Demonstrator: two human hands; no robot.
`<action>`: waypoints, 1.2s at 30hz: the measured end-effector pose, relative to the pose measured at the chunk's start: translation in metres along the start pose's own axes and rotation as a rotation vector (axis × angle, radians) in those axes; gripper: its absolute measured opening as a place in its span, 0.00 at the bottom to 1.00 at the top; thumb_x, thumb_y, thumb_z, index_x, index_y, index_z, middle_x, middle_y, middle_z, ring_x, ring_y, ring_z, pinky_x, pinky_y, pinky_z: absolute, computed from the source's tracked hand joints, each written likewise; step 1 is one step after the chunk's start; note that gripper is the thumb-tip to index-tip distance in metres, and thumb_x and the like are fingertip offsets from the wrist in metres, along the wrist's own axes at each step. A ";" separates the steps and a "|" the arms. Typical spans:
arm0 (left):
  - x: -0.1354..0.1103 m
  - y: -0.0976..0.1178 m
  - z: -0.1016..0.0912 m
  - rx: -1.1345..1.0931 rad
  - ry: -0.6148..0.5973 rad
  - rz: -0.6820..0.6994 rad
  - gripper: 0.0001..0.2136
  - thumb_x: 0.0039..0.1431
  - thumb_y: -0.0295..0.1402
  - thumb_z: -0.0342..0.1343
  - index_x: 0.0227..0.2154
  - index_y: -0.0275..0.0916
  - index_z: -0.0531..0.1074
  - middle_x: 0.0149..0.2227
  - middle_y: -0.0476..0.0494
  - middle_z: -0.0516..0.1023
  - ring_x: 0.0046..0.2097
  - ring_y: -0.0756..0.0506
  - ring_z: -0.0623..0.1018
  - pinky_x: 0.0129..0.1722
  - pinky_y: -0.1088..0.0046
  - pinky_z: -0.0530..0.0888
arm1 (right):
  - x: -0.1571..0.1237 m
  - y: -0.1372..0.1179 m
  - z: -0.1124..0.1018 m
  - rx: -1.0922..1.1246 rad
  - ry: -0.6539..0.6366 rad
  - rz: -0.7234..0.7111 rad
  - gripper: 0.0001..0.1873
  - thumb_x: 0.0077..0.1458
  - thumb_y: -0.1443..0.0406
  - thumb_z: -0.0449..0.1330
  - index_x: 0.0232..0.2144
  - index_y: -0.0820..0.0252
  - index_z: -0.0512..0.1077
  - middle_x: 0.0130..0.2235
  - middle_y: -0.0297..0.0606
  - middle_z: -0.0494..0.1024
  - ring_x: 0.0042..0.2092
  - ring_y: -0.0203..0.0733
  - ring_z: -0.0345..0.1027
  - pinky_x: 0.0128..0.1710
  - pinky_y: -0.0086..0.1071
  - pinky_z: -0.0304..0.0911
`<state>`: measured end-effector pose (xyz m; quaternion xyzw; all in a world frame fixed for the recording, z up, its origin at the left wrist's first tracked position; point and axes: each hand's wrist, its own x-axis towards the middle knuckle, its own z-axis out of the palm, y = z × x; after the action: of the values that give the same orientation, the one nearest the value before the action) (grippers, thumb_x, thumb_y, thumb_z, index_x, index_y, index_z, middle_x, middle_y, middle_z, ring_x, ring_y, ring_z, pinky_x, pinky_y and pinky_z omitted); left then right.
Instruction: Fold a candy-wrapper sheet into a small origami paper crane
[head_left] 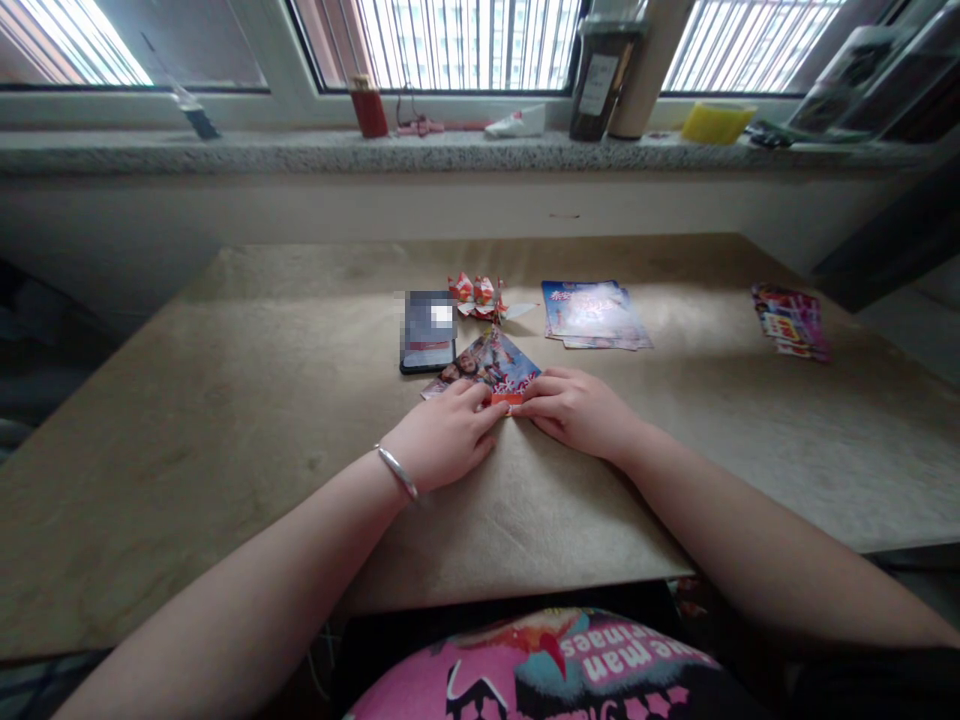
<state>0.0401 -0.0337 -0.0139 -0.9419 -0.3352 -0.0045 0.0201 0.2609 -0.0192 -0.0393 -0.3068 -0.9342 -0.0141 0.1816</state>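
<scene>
In the head view, a printed paper sheet (495,360) is folded into a roughly triangular shape on the table in front of me. My left hand (450,425), with a silver bangle on its wrist, pinches the sheet's near edge, fingers over an orange strip. From the other side my right hand (574,405) grips the same edge, its fingertips almost meeting the left ones. Fingers cover part of the near fold. Just beyond lie small red-and-white folded paper pieces (476,295). A phone with a blurred screen (427,335) rests left of the sheet.
To the right sits a stack of printed sheets (592,312), and farther right a pile of pink-and-purple printed papers (791,322). The wooden table (225,400) runs to the wall. A windowsill (285,152) holds a dark container (600,85) and a yellow object (716,122).
</scene>
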 end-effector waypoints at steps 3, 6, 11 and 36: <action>-0.002 -0.002 0.000 -0.037 0.005 0.011 0.21 0.60 0.35 0.50 0.55 0.39 0.63 0.44 0.38 0.68 0.47 0.40 0.67 0.50 0.60 0.69 | 0.000 -0.001 -0.001 0.003 -0.006 0.023 0.14 0.59 0.67 0.52 0.37 0.53 0.78 0.34 0.38 0.77 0.37 0.39 0.65 0.37 0.31 0.59; -0.004 -0.004 0.000 -0.080 0.006 0.019 0.22 0.58 0.33 0.51 0.56 0.43 0.63 0.44 0.40 0.67 0.47 0.42 0.67 0.50 0.61 0.68 | 0.000 0.000 -0.001 0.007 -0.004 0.022 0.14 0.58 0.68 0.52 0.37 0.53 0.78 0.35 0.39 0.77 0.37 0.38 0.65 0.37 0.31 0.59; -0.005 -0.005 0.001 -0.086 0.000 0.011 0.20 0.58 0.31 0.49 0.55 0.43 0.65 0.44 0.39 0.66 0.47 0.41 0.67 0.50 0.59 0.68 | -0.001 0.002 0.000 -0.006 0.003 -0.013 0.14 0.59 0.67 0.51 0.38 0.54 0.77 0.35 0.39 0.77 0.37 0.39 0.64 0.36 0.31 0.59; -0.003 -0.004 0.001 -0.058 0.016 0.008 0.21 0.55 0.27 0.48 0.52 0.43 0.67 0.42 0.40 0.67 0.44 0.42 0.66 0.49 0.61 0.68 | 0.002 0.006 -0.009 -0.048 -0.062 -0.031 0.12 0.57 0.67 0.53 0.33 0.55 0.77 0.38 0.38 0.78 0.39 0.39 0.66 0.37 0.31 0.59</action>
<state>0.0352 -0.0324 -0.0146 -0.9434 -0.3310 -0.0217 -0.0043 0.2653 -0.0143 -0.0305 -0.2968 -0.9434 -0.0297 0.1450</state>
